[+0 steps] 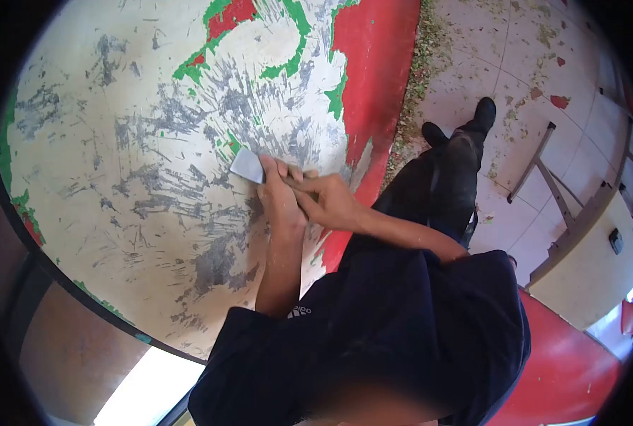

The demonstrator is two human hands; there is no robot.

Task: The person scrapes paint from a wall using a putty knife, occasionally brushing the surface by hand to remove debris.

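Note:
A metal scraper (247, 165) lies with its flat grey blade against a wall (117, 142) whose paint is mostly scraped off to pale plaster with grey marks. My left hand (281, 202) is wrapped around the scraper just behind the blade. My right hand (330, 202) is closed over the handle end, touching the left hand. Patches of green and red paint (224, 21) remain above the blade. The handle itself is hidden under my fingers.
A red painted band (380, 71) runs along the wall's base. Paint flakes litter the tiled floor (487, 42) by my dark shoes (483, 113). A metal frame (543, 170) and a cream-coloured ledge (586, 270) stand to the right.

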